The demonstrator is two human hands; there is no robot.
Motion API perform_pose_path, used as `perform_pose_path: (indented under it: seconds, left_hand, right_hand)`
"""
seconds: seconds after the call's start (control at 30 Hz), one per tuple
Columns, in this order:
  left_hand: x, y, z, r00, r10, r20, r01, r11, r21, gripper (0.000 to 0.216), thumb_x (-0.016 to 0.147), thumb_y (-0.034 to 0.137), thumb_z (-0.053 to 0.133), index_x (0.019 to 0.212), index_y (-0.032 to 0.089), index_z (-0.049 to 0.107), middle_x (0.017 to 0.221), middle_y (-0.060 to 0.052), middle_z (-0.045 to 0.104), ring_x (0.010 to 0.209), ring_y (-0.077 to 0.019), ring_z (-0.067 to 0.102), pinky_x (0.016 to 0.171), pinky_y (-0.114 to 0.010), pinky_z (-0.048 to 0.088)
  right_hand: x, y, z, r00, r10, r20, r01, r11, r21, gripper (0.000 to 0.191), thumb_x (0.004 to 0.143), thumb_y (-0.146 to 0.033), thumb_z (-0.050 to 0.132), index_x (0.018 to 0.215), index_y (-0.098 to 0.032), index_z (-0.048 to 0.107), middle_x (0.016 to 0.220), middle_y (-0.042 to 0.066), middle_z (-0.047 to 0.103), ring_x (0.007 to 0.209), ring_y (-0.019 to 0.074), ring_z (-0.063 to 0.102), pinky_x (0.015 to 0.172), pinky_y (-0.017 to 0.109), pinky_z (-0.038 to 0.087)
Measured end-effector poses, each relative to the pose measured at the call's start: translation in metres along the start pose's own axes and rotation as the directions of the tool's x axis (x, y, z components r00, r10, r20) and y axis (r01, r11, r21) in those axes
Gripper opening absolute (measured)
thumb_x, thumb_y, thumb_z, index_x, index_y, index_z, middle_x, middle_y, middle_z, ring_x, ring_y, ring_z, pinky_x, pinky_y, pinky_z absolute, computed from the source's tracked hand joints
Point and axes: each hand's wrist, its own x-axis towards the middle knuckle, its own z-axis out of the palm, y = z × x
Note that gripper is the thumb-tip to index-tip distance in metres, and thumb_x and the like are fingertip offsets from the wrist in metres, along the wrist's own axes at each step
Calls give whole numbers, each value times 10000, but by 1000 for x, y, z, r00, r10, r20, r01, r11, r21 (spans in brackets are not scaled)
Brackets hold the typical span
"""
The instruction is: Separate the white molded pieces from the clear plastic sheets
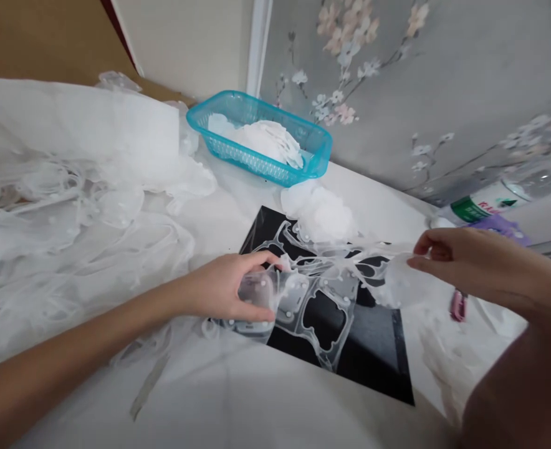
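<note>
A translucent, rubbery-looking sheet with cut-out shapes (298,321) lies over a black board (373,349). My left hand (226,287) rests on its left part, thumb and index finger spread apart around a rounded piece. In a pinch, my right hand (439,252) grips a translucent film (399,277) at the board's right side. Thin stretched strands (322,265) run from the film back toward the left hand. Just behind the board sits a small heap of white pieces (325,215).
A blue plastic basket (257,165) holding white pieces stands at the back. Tangled translucent scrap (83,249) covers the left side. At right are a plastic bottle (495,199), a purple item (502,227), a small pink object (458,305) and more film. Behind rises a flower-patterned wall (378,125).
</note>
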Motion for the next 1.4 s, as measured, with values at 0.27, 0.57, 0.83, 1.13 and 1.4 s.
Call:
perform_pose_path:
  seconds: [0.27, 0.57, 0.83, 1.13, 1.4]
  left_hand:
    - [3, -5, 8, 995, 58, -85, -80, 956, -282, 511, 652, 331, 728, 1093, 214, 497, 748, 33, 599, 701, -143, 581, 640, -221, 438]
    - [7, -7, 1, 980, -14, -198, -91, 854, -512, 451, 628, 282, 755, 1022, 188, 556, 822, 12, 609, 729, -127, 574, 658, -220, 459]
    - [8, -7, -1, 978, -107, -182, -23, 804, -594, 189, 699, 302, 694, 813, 155, 657, 695, 5, 612, 631, -98, 540, 589, -206, 413]
    - [7, -2, -5, 987, -64, -150, -49, 761, -647, 385, 645, 193, 732, 1003, 188, 591, 959, -10, 641, 891, -141, 576, 806, -241, 428]
    - [9, -6, 1, 957, -122, -262, -80, 759, -647, 134, 695, 286, 672, 689, 156, 635, 653, 20, 565, 629, -100, 487, 593, -210, 376]
  right_hand:
    - [-26, -109, 36, 832, -554, -29, 552, 822, 136, 326, 882, -394, 459, 1169, -240, 449, 1169, 76, 562, 1060, 231, 549, 882, 392, 446]
    - [-17, -110, 56, 922, -388, 9, 309, 749, 587, 74, 825, -174, 497, 795, -204, 436, 706, -30, 497, 592, 85, 447, 531, 210, 364]
    - [-10, -108, 58, 982, -149, 113, 13, 655, 756, 192, 789, -315, 563, 830, -221, 400, 647, -42, 509, 466, 73, 421, 406, 194, 271]
    - [-10, -110, 63, 994, -108, 25, 36, 529, 848, 289, 783, -310, 575, 739, -229, 300, 637, -46, 460, 496, 80, 412, 424, 207, 296]
    - [-12, -114, 64, 990, -141, -2, 90, 624, 776, 210, 780, -287, 577, 725, -206, 391, 652, -29, 467, 550, 83, 415, 459, 211, 307]
